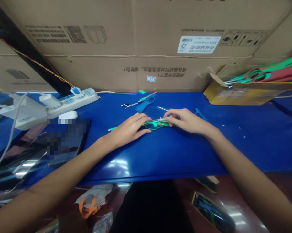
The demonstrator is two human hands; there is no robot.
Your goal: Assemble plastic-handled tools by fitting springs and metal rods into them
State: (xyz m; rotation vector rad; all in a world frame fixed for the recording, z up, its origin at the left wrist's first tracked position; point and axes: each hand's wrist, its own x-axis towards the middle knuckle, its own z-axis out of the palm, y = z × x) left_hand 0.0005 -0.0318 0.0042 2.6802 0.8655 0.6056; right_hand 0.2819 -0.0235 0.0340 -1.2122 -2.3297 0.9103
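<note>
I locate the green housing (pixel 157 126) near the middle of the blue table (pixel 136 161), between the two hands, its long axis running roughly left to right. From this angle I cannot tell whether it rests on the surface or is held just above it.

Grip, left: the left hand (pixel 130 129) straddles the left part of the housing, fingers along the far side, thumb along the near side, holding it between them. Grip, right: the thumb and fingers of the right hand (pixel 184 120) are gathered at the right part, by the pale wires (pixel 161 121). Blur conceals the contact, so I cannot tell whether they pinch wire, housing edge or neither.

Handling: I judge the housing light, fairly stiff and smooth, hence liable to slide or rotate on the glossy table. I rate the wires soft and the most fragile part; pulling could strain their joints. Take hold of the housing by its outer long edges, keeping fingertips clear of the wires and applying moderate pressure only.

Adjacent items: a blue housing (pixel 145 103) lies beyond the left fingers, beside a metal rod (pixel 149 97). The open carton (pixel 238 97), at far right, contains green and red parts (pixel 269 72).
</note>
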